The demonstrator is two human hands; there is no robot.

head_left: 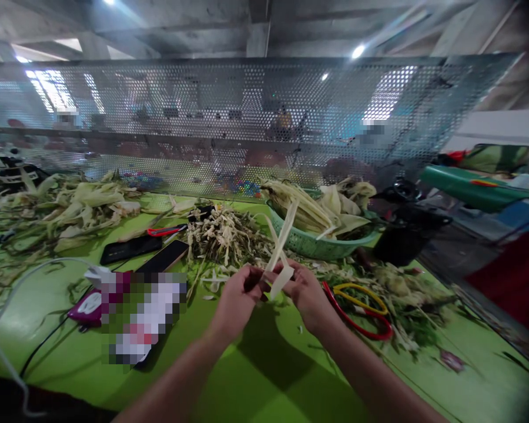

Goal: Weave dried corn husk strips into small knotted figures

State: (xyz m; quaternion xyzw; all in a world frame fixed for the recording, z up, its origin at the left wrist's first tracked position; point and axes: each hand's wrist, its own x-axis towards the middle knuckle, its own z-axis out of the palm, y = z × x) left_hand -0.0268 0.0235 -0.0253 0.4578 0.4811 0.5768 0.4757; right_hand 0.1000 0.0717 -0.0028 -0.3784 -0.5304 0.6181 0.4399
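Both my hands meet above the green table point(264, 364), fingers bent around pale strips of corn husk point(281, 241). My left hand point(238, 299) pinches the strips from the left, and my right hand point(306, 294) grips them from the right. Two long ends cross and stick up above my fingers, while a short folded end hangs between the hands. The exact fingertip contact is partly hidden. Just beyond the hands lies a pile of dried plant bits point(224, 235). Scissors with red and yellow handles point(361, 305) rest beside my right forearm.
A green basket point(321, 248) full of husks stands behind my hands, near a black container point(401, 241). At left are a husk heap point(83, 205), a red cutter point(165, 231), dark phones point(130, 249), a purple power strip point(92, 305) and cables. A perforated metal screen point(194, 117) spans the back.
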